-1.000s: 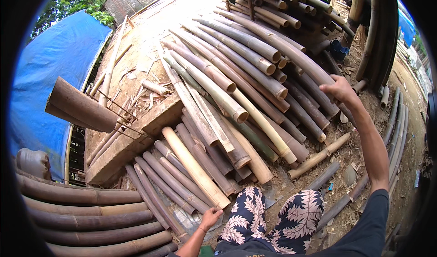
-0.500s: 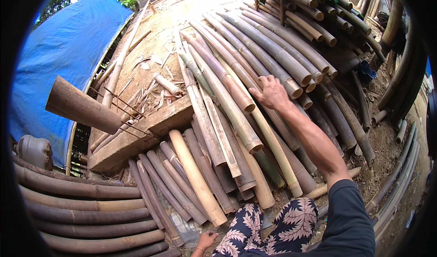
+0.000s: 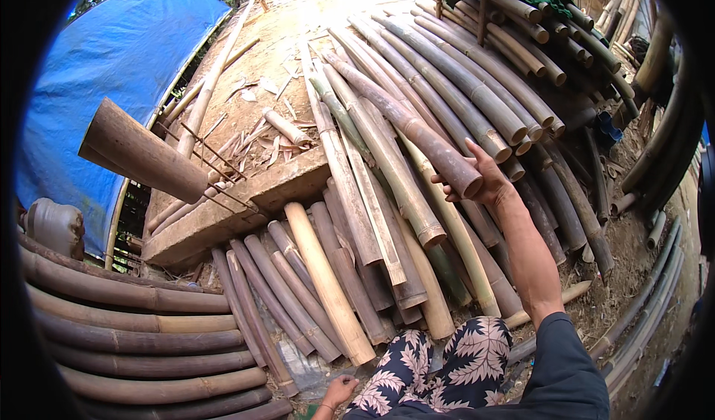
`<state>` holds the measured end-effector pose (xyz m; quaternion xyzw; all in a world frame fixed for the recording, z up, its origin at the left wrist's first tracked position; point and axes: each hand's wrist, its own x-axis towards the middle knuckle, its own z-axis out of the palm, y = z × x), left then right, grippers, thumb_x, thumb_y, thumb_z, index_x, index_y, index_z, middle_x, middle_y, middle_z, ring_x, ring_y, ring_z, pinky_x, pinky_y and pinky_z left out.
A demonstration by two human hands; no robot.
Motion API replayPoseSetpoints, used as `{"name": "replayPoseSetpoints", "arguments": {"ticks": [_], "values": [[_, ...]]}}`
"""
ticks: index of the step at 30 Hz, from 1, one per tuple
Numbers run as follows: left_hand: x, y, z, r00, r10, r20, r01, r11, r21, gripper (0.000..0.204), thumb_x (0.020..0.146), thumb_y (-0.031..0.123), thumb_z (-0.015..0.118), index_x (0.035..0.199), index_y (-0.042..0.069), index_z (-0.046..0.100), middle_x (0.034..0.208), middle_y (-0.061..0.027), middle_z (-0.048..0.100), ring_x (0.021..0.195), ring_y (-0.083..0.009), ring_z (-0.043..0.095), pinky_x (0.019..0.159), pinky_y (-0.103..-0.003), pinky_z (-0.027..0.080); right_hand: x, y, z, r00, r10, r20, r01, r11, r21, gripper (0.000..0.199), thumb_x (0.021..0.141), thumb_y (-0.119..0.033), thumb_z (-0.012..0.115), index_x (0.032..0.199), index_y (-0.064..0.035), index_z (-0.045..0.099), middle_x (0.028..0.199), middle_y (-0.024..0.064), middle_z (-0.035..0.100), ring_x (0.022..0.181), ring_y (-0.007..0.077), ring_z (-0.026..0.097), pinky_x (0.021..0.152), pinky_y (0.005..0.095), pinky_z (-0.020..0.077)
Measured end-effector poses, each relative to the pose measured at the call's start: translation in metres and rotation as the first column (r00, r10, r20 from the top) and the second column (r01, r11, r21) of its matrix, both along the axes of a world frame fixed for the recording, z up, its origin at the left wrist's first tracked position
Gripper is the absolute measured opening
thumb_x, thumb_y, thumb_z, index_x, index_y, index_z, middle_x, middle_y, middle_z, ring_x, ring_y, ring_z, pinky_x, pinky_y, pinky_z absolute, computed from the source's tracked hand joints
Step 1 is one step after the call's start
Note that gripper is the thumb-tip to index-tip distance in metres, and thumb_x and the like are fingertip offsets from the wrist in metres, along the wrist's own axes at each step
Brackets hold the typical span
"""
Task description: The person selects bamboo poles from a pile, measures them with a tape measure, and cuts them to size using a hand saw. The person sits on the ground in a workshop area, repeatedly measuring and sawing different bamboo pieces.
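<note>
The right hand is closed partly around the near end of a brown-purple, round bamboo pole: some fingers are curled below the end, and one finger points upward along its right side. This grip is as wide as the pole is thick. The pole lies aslant on top of the heap, its far end pointing away toward the bright ground. The left hand is low, near the dark trousers with pale leaf pattern; its fingers are bent loosely, and I cannot tell if they have hold of anything.

In my judgement, the pole could turn or slip, because its skin looks smooth and only one hand supports it at one end. The fingers could be pinched against the neighbouring greyish, hollow-ended bamboo pole, and poles lying loose on each other could roll if this one pulls at them. The split, pale bamboo strip may have sharp edges.

The poles are long, slightly tapered, with ringed joints. One pale yellow bamboo pole looks smooth beside the darker, stained ones. Behind it, the rough concrete ledge has a blocky edge.
</note>
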<state>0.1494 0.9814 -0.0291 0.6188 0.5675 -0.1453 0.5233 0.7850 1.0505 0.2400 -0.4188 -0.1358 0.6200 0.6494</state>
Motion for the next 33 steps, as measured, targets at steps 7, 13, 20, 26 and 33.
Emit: {"name": "replayPoseSetpoints", "arguments": {"ticks": [7,13,20,26,33], "values": [[0.146,0.071,0.114,0.858,0.144,0.494,-0.126,0.99,-0.069,0.048,0.097,0.04,0.061,0.119,-0.002,0.062,0.106,-0.0146,0.071,0.097,-0.026,0.069,0.085,-0.037,0.053,-0.114,-0.002,0.017,0.853,0.143,0.502,-0.114,0.99,-0.089,0.097,0.084,-0.036,0.076,0.149,0.0033,0.016,0.119,0.0268,0.051,0.087,0.0307,0.066,0.069,0.0359,0.0596],[0.259,0.128,0.208,0.232,0.611,0.757,-0.184,0.792,-0.583,0.081,0.096,0.063,0.047,0.148,0.004,0.029,0.13,-0.0224,0.053,0.113,-0.0339,0.059,0.099,-0.049,0.05,-0.168,-0.015,0.027,-0.056,0.401,0.914,-0.189,0.895,-0.404,0.084,0.084,-0.048,0.069,0.15,-0.0081,0.034,0.131,0.0348,0.047,0.122,0.0461,0.053,0.105,0.0461,0.0434],[0.329,0.145,0.206,0.743,0.085,0.663,-0.174,0.982,0.069,0.091,0.08,0.028,0.08,0.147,-0.001,0.025,0.128,-0.0224,0.053,0.113,-0.029,0.059,0.093,-0.042,0.053,0.001,-0.063,-0.009,-0.233,0.302,0.925,0.778,0.628,-0.009,0.062,0.081,-0.042,0.073,0.126,-0.0021,0.055,0.123,0.019,0.057,0.116,0.0372,0.052,0.099,0.0485,0.0453],[0.341,0.137,0.153,0.764,-0.092,0.638,-0.178,0.921,0.347,0.092,0.073,0.019,0.082,0.145,-0.005,0.029,0.129,-0.0263,0.055,0.115,-0.0323,0.058,0.098,-0.038,0.048,0.033,-0.092,-0.085,0.097,0.445,0.89,0.68,0.623,-0.386,0.079,0.071,-0.049,0.079,0.126,0.0016,0.053,0.124,0.0262,0.059,0.116,0.0391,0.059,0.099,0.0461,0.0485],[0.342,0.126,0.161,0.781,-0.003,0.625,-0.251,0.914,0.318,0.086,0.075,0.017,0.078,0.145,-0.004,0.031,0.125,-0.0243,0.057,0.113,-0.0305,0.059,0.097,-0.038,0.049,0.023,-0.085,-0.074,0.438,0.125,0.89,0.566,0.731,-0.381,0.085,0.067,-0.043,0.078,0.134,0.0003,0.05,0.115,0.0253,0.067,0.11,0.0382,0.064,0.097,0.045,0.0492]]}}
